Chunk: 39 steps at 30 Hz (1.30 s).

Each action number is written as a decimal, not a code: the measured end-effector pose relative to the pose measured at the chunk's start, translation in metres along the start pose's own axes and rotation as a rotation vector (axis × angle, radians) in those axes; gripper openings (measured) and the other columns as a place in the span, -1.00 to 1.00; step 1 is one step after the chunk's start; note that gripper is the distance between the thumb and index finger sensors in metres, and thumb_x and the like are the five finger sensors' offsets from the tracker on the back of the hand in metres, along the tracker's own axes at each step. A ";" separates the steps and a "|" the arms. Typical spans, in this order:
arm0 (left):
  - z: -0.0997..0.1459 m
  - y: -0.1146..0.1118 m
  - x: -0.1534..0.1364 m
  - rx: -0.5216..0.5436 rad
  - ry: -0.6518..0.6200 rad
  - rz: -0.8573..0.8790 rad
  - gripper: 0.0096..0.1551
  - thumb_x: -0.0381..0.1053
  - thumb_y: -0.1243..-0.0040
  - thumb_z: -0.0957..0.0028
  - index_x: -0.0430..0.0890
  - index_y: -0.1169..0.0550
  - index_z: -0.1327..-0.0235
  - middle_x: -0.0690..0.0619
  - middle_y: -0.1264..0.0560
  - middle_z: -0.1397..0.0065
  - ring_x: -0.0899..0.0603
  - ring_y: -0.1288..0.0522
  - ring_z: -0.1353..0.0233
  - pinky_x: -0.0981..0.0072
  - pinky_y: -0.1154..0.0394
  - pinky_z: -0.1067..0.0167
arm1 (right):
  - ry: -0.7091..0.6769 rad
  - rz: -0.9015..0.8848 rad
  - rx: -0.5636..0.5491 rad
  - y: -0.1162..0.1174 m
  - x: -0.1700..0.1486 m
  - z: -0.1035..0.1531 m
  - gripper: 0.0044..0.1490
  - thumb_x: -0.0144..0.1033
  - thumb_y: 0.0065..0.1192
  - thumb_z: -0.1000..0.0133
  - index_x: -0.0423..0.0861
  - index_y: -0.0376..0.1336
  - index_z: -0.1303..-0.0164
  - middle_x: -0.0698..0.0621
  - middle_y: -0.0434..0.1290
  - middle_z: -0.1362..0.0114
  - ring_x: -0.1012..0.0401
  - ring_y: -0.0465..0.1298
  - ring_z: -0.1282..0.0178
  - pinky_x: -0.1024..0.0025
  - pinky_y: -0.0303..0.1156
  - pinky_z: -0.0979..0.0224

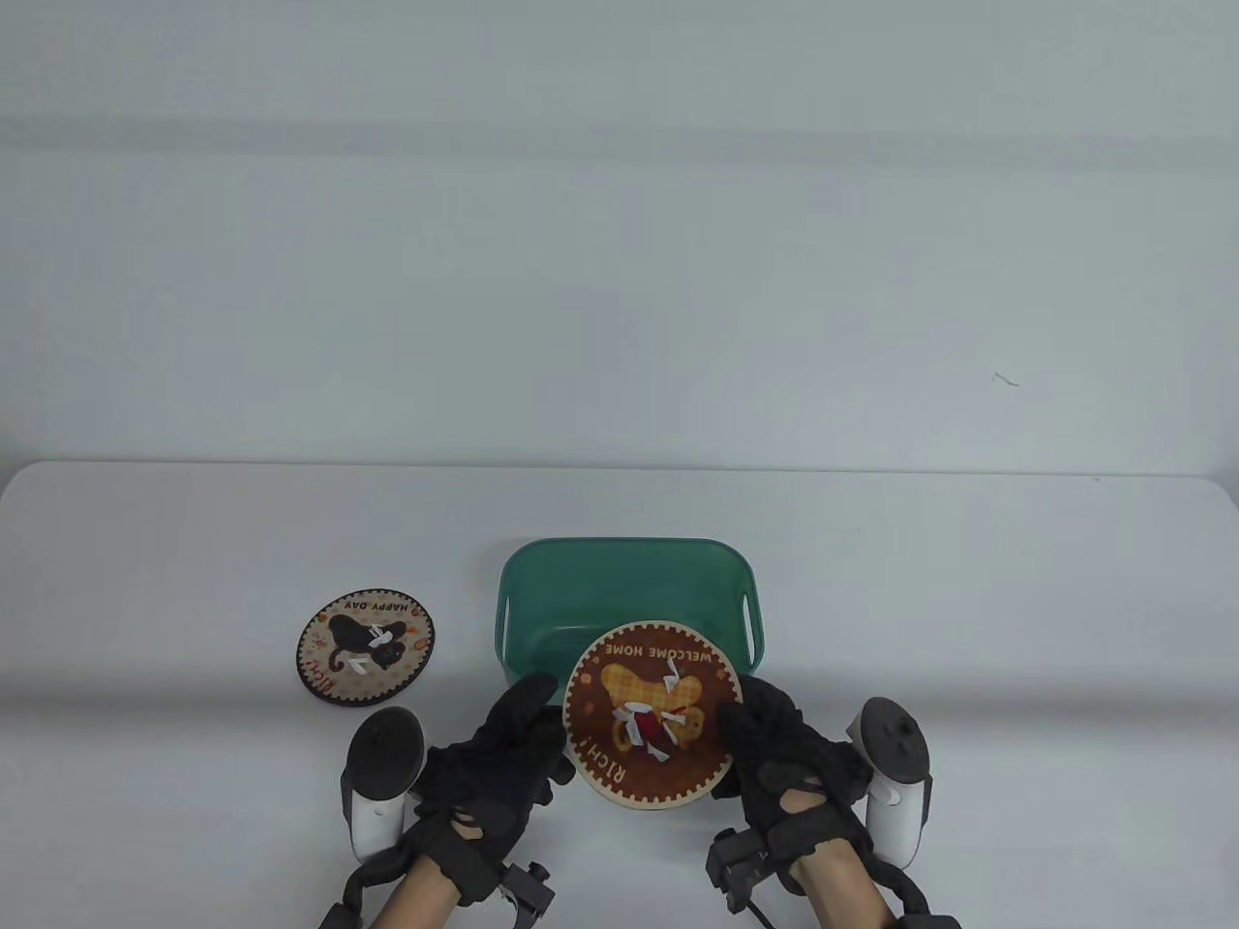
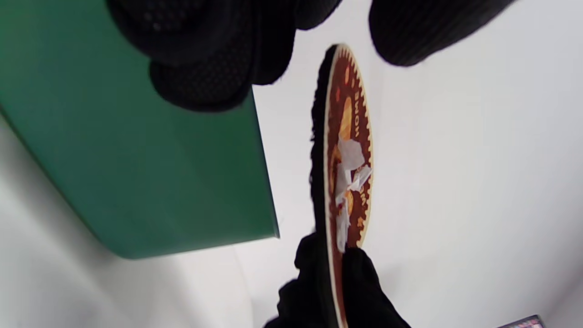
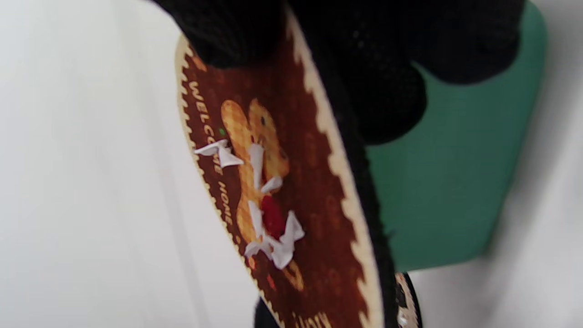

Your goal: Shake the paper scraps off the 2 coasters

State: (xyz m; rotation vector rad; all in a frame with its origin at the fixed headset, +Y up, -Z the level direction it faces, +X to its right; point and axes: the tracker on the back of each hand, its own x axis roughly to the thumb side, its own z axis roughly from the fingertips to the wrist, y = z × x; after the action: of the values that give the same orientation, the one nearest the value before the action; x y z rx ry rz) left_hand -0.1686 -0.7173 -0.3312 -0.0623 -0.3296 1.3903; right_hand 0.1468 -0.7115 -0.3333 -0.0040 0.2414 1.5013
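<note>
White table (image 1: 194, 542), green bin (image 1: 629, 581) w/o visible contents

The left wrist view sees the brown coaster (image 2: 348, 150) nearly edge-on, with white paper scraps (image 2: 350, 175) lying along its printed face. Black-gloved fingers (image 2: 205, 59) of the left hand hang in from the top edge near the coaster's upper rim, while fingers of the right hand (image 2: 360, 287) pinch its lower rim. The green bin (image 2: 136, 159) fills the left side, over the white tabletop (image 2: 478, 182).
</note>
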 end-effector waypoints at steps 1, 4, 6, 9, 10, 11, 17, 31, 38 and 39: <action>0.000 0.000 0.000 -0.002 -0.001 -0.017 -0.16 0.17 -0.20 -0.04 -0.16 -0.13 -0.43 -0.18 -0.39 -0.29 -0.24 -0.58 0.02 0.27 -0.54 0.21 | 0.007 -0.001 0.010 0.003 -0.003 0.000 -0.49 -0.27 0.14 -0.03 0.04 0.15 -0.20 -0.04 0.51 -0.10 0.15 0.59 0.17 0.23 0.50 0.06; -0.002 -0.001 0.000 0.006 0.020 -0.028 -0.21 0.06 -0.25 -0.03 -0.19 -0.19 -0.40 -0.18 -0.45 -0.22 -0.22 -0.61 0.10 0.28 -0.55 0.27 | 0.015 0.009 0.026 0.006 -0.005 -0.001 -0.49 -0.27 0.15 -0.03 0.04 0.15 -0.20 -0.03 0.52 -0.11 0.15 0.60 0.16 0.23 0.50 0.05; -0.004 0.000 0.001 0.018 0.040 -0.033 -0.25 0.00 -0.27 -0.03 -0.20 -0.23 -0.38 -0.17 -0.49 -0.17 -0.19 -0.63 0.15 0.30 -0.56 0.32 | 0.011 0.034 0.029 0.007 -0.003 -0.003 -0.49 -0.27 0.15 -0.03 0.04 0.15 -0.20 -0.03 0.52 -0.11 0.15 0.60 0.16 0.23 0.50 0.05; -0.012 0.006 0.009 0.046 0.038 -0.024 -0.32 -0.07 -0.30 -0.01 -0.22 -0.30 -0.33 -0.15 -0.54 -0.10 -0.17 -0.64 0.22 0.31 -0.56 0.38 | -0.001 0.072 0.046 0.005 0.007 -0.012 -0.48 -0.26 0.16 -0.03 0.04 0.15 -0.21 -0.01 0.52 -0.12 0.15 0.61 0.14 0.24 0.50 0.04; -0.016 0.008 0.013 0.053 0.033 -0.024 -0.33 -0.08 -0.31 -0.01 -0.22 -0.32 -0.32 -0.16 -0.55 -0.09 -0.16 -0.65 0.24 0.32 -0.56 0.39 | -0.009 0.082 0.047 0.004 0.012 -0.014 -0.48 -0.26 0.16 -0.03 0.04 0.15 -0.21 -0.01 0.52 -0.13 0.15 0.61 0.13 0.24 0.50 0.03; -0.021 0.012 0.021 0.056 0.023 -0.025 -0.34 -0.09 -0.32 0.00 -0.23 -0.34 -0.31 -0.17 -0.56 -0.07 -0.16 -0.65 0.26 0.32 -0.56 0.41 | -0.026 0.113 0.048 0.004 0.021 -0.019 -0.48 -0.26 0.16 -0.03 0.04 0.15 -0.21 -0.01 0.52 -0.13 0.15 0.61 0.13 0.24 0.50 0.03; -0.054 0.036 0.070 0.111 -0.027 -0.153 -0.45 -0.11 -0.35 0.02 -0.19 -0.45 -0.21 -0.16 -0.58 -0.07 -0.14 -0.65 0.31 0.34 -0.56 0.46 | -0.184 0.289 0.064 0.010 0.088 -0.048 -0.48 -0.26 0.18 -0.03 0.04 0.14 -0.21 -0.01 0.51 -0.16 0.14 0.59 0.09 0.21 0.48 -0.02; -0.106 0.047 0.070 0.156 0.077 -0.291 -0.57 -0.15 -0.30 -0.01 -0.12 -0.51 -0.16 -0.19 -0.49 -0.27 -0.37 -0.59 -0.13 0.05 -0.61 -0.01 | -0.189 0.781 -0.013 0.013 0.101 -0.099 -0.49 -0.36 0.24 -0.01 0.09 0.19 -0.17 -0.04 0.37 -0.30 0.05 0.41 -0.16 0.09 0.30 -0.24; -0.113 0.045 0.055 0.143 0.112 -0.346 -0.57 -0.16 -0.28 -0.02 -0.13 -0.50 -0.17 -0.20 -0.48 -0.28 -0.37 -0.58 -0.14 0.04 -0.60 -0.02 | -0.151 0.944 -0.007 0.018 0.089 -0.112 -0.44 -0.25 0.26 -0.01 0.11 0.18 -0.23 -0.03 0.41 -0.27 0.04 0.38 -0.17 0.08 0.26 -0.27; -0.113 0.046 0.055 0.146 0.113 -0.346 -0.57 -0.16 -0.28 -0.02 -0.13 -0.50 -0.17 -0.20 -0.47 -0.28 -0.37 -0.58 -0.14 0.04 -0.60 -0.02 | -0.150 0.940 0.000 0.018 0.087 -0.113 -0.42 -0.20 0.24 -0.01 0.13 0.16 -0.26 -0.05 0.41 -0.27 0.03 0.38 -0.16 0.07 0.25 -0.27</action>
State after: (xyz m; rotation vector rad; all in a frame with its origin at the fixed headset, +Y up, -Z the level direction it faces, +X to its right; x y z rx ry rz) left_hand -0.1747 -0.6385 -0.4393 0.0356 -0.1351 1.0589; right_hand 0.1154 -0.6412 -0.4549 0.2518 0.1188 2.4225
